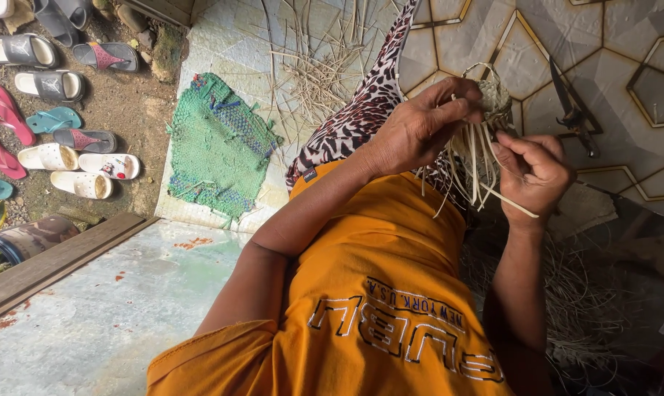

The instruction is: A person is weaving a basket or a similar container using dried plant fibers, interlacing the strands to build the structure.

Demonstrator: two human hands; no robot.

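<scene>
1. I am seeing the left hand (420, 128) closing its fingers around the small woven piece (495, 99), which is sitting at about one o'clock from the orange shirt (379, 293), above the lap.
2. The right hand (533, 172) is pinching one pale strip (511, 202) at four o'clock of the weave.
3. I am judging that keeping the strip taut and flat matters most here.
4. Loose strands (471, 165) are hanging between both hands; I would be keeping them untangled.
</scene>
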